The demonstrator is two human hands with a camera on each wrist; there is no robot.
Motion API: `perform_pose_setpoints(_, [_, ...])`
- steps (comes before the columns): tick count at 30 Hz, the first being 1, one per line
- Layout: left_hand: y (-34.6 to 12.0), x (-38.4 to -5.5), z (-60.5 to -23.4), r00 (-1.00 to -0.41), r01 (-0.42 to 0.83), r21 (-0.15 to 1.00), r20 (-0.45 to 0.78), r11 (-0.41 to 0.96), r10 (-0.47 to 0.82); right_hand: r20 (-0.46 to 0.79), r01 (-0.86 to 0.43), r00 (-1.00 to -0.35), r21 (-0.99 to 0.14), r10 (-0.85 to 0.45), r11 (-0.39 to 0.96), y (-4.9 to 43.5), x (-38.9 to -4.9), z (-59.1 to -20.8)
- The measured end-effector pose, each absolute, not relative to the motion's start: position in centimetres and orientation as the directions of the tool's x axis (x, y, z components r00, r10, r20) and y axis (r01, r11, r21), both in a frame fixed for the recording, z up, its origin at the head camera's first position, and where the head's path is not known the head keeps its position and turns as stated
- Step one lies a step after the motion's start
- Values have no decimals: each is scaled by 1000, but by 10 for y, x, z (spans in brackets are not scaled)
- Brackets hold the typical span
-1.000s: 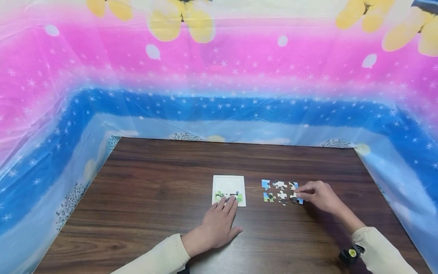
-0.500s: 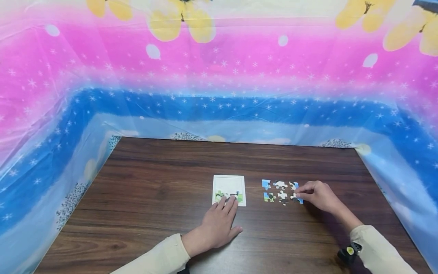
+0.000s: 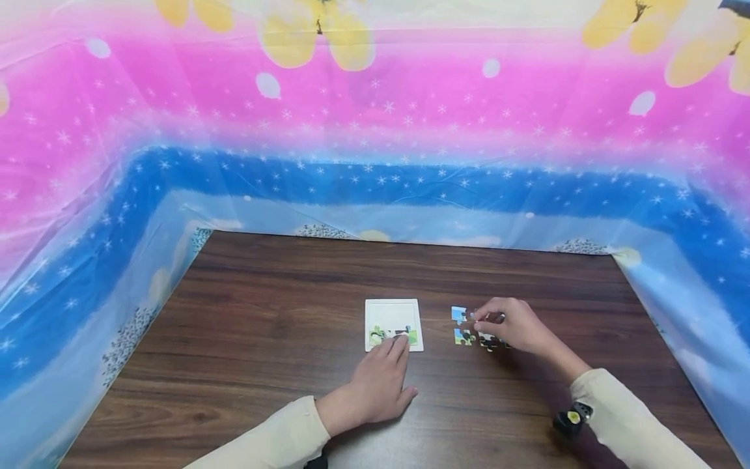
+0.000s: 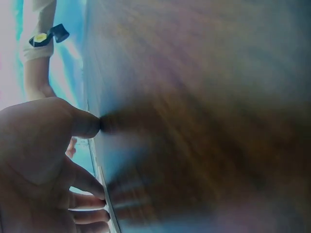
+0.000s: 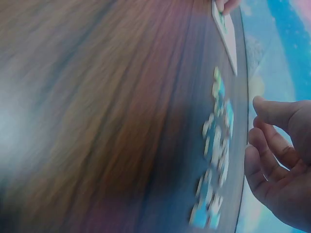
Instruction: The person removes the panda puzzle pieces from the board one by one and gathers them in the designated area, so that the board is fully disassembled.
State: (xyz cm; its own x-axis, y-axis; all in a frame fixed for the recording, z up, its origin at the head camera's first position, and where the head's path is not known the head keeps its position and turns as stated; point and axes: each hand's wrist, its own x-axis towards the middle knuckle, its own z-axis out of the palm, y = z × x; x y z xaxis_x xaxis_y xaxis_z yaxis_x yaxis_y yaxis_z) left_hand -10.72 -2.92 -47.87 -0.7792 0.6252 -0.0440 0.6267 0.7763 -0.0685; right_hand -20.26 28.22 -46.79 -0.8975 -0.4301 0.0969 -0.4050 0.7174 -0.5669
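Observation:
My left hand [image 3: 383, 384] lies with straight fingers on the lower edge of a white puzzle tray [image 3: 368, 312]. Puzzle pieces [image 3: 377, 335] with green and black print fill the tray's bottom row; the fingers partly cover them. To the right lie several loose jigsaw pieces, among them a blue one [image 3: 458, 314] and a blue-green one [image 3: 463, 337]. Over the middle of these pieces hovers my right hand [image 3: 515, 324], hiding some. The right wrist view shows this hand [image 5: 286, 160] raised above the loose pieces [image 5: 214, 141], thumb apart from the loosely bent fingers, nothing seen between them.
A dark wood-grain table [image 3: 281, 293] carries everything. A pink and blue printed cloth [image 3: 375, 143] rises behind it and along both sides. A small black device with a yellow spot [image 3: 568, 420] sits at the right wrist.
My right hand has moved left from the rightmost loose pieces to above the middle ones. The left hand stays on the tray, its fingertips slightly lower. The head view has shifted a little.

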Motion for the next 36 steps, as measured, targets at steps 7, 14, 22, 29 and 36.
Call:
perform_pose_setpoints(7, [-29,-109,-476,-747,658,-144,0,739,664,74,-452,-859,-575,-507,682,237,-212,-460])
perform_pose_setpoints(14, [-30,-108,-476,-754,655,-134,-35,744,657,61,-480,-825,-599,-562,640,204,-220,-456])
perform_pose_setpoints(22, [-29,-101,-475,-777,626,-155,-48,764,627,93,-529,-789,-605,-608,595,178,-226,-458])
perform_pose_setpoints(29, [-23,-96,-474,-811,585,-164,-76,795,581,73,-559,-750,-602,-657,571,154,-231,-461])
perform_pose_setpoints(36, [-21,-91,-475,-797,605,-135,-100,785,596,37,-574,-712,-605,-702,551,130,-231,-463])
